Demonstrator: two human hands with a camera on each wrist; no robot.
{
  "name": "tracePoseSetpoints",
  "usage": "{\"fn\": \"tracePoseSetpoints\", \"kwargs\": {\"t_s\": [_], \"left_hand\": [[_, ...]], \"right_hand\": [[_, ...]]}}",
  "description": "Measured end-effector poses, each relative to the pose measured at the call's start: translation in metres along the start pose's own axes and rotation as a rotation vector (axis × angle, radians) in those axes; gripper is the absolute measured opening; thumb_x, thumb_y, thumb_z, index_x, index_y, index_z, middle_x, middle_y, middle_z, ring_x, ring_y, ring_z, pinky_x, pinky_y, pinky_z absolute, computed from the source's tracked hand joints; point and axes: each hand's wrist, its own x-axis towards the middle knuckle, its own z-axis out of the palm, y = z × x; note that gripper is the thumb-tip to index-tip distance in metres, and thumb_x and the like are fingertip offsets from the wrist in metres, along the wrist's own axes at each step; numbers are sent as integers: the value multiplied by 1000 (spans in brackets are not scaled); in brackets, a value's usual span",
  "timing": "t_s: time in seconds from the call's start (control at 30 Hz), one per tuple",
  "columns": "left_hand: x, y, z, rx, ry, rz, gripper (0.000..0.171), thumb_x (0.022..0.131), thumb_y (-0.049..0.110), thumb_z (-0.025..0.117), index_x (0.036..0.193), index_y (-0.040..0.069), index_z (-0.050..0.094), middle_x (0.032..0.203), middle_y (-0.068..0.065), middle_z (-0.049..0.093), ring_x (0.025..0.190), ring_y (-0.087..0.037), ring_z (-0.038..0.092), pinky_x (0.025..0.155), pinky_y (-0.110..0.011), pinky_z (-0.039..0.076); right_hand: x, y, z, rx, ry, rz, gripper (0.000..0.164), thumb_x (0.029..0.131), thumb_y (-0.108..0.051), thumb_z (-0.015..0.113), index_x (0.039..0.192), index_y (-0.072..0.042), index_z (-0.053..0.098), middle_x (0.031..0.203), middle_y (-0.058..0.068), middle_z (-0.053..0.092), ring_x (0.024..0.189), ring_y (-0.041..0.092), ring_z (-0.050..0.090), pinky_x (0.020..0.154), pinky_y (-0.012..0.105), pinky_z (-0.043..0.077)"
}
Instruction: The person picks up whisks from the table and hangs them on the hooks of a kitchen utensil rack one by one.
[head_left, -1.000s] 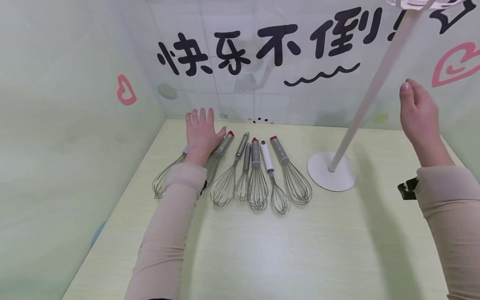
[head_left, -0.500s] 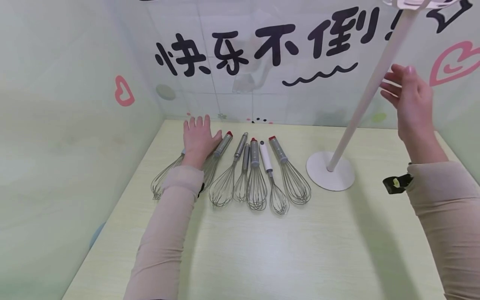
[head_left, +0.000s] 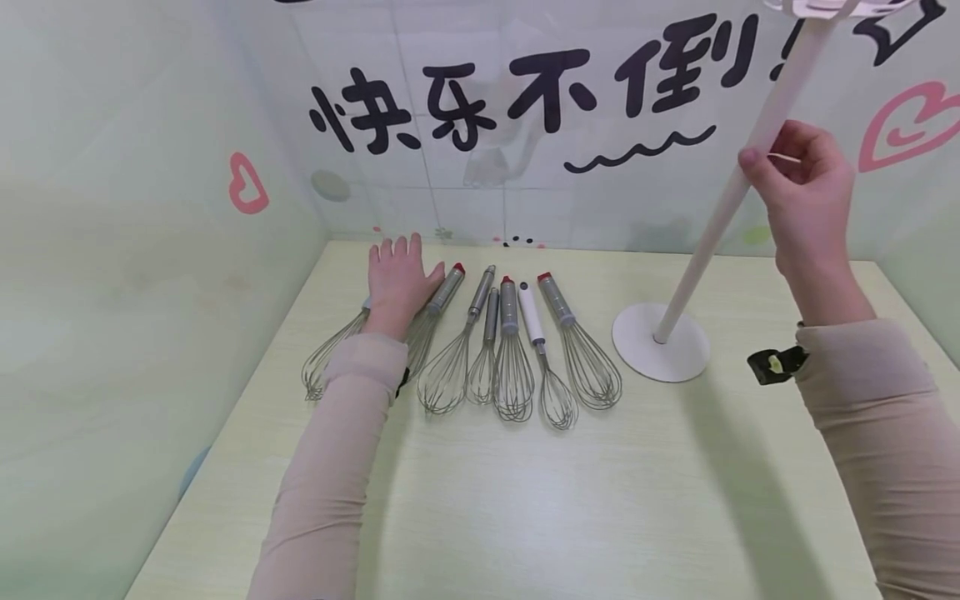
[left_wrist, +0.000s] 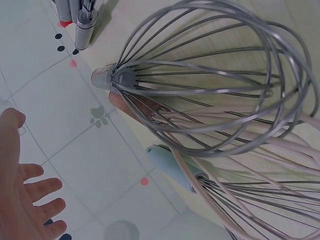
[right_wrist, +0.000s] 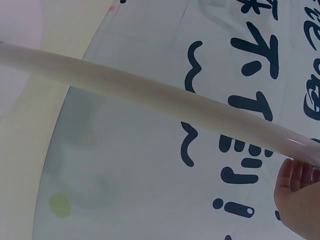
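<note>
My left hand [head_left: 395,287] is held with fingers spread over the left end of a row of wire whisks. It grips nothing, and in the left wrist view it is apart from the whisks. Below it are a blue-handled whisk [left_wrist: 172,165], a brown-handled whisk [left_wrist: 132,106] and a large whisk with a grey handle [head_left: 448,290]. My right hand [head_left: 813,196] holds the upright white pole [head_left: 708,246] of a stand, thumb in front and fingers curled behind. The stand's round white base [head_left: 636,340] rests on the table.
More whisks lie side by side, including a white-handled whisk [head_left: 532,312] and a red-tipped whisk [head_left: 557,296] at the right end. A white fitting [head_left: 825,8] tops the pole. A printed back wall [head_left: 450,212] and a left side wall [head_left: 150,250] border the pale table [head_left: 510,517].
My right hand has moved left to the pole and taken hold of it. The left hand has dropped slightly, fingers still spread. The whisks lie as before.
</note>
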Motion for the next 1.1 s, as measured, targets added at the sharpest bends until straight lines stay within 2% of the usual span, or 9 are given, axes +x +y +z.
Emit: {"fn": "tracePoseSetpoints", "kwargs": {"t_s": [0.27,0.7,0.93,1.0,1.1], "left_hand": [[1,0,0,7,8,5,70,98,50,35,149,3,24,147,-20,39,138,-39,32,118,-52,23],[0,4,-2,-24,-1,5,68,99,48,36,148,3,26,147,-19,41,137,-37,36,117,-49,28],[3,16,-5,-143,-13,-1,66,100,46,34,149,3,25,151,-18,37,139,-36,34,118,-46,30],[4,20,-6,-194,-7,-10,64,100,45,33,149,4,27,150,-18,39,138,-36,36,115,-47,34],[3,27,-6,-265,23,-23,60,100,42,35,147,4,32,145,-19,45,129,-37,47,103,-48,46]], "right_hand": [[0,0,2,9,7,-20,31,75,3,75,102,-7,65,95,1,61,83,11,58,74,11,54],[0,0,-1,-31,8,-18,25,79,4,71,100,-9,66,93,0,61,81,10,61,72,9,54],[3,-1,-3,-21,-24,-19,27,78,3,72,103,-7,66,94,1,62,81,10,62,71,9,54],[3,-1,-3,-22,-31,-17,27,78,3,72,102,-7,66,94,1,62,80,10,62,71,9,54],[3,-1,-3,-33,-37,-17,26,79,4,72,101,-8,65,93,0,61,80,10,62,71,9,54]]}}
